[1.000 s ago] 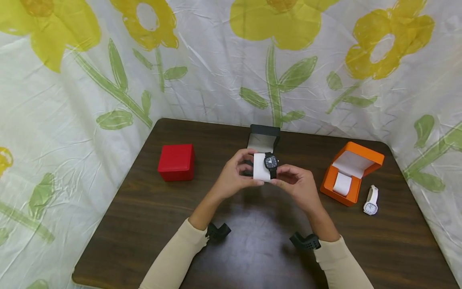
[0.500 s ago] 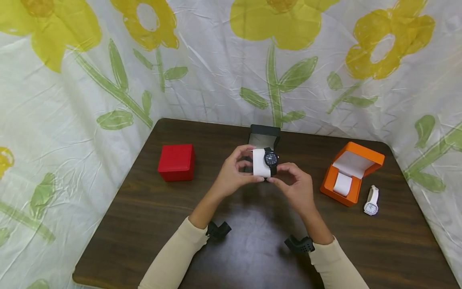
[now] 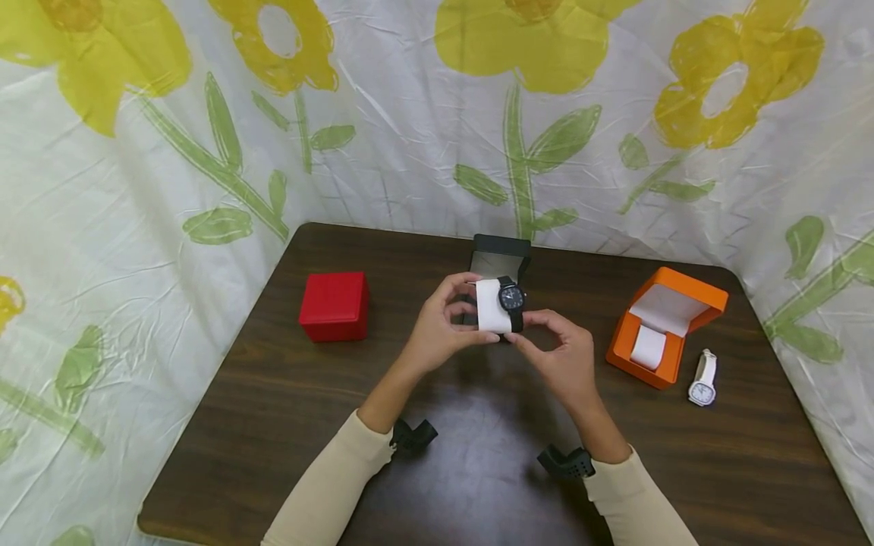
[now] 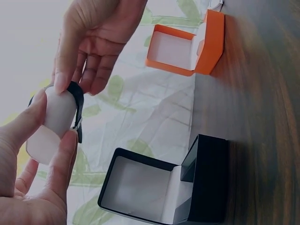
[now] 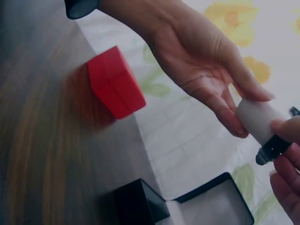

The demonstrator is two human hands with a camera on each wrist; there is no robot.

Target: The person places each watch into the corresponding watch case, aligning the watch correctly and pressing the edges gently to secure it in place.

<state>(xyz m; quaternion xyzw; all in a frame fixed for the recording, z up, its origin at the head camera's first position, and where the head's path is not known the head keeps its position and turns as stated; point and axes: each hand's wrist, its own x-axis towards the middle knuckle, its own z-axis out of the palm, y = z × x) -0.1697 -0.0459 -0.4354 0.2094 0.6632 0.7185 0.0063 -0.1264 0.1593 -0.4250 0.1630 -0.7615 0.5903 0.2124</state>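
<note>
Fingers of the left hand clamp the white cushion; to their right, the black watch looped round it (dial upward) sits pinched in fingers of the right hand, its long axis running near to far

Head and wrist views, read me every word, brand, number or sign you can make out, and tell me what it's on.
No text is legible.
Black watch: dial marks too small to read.
White watch: dial marks too small to read.
Held white cushion: none seen.
Red box, orange box, black box: none seen on the sides shown.
</note>
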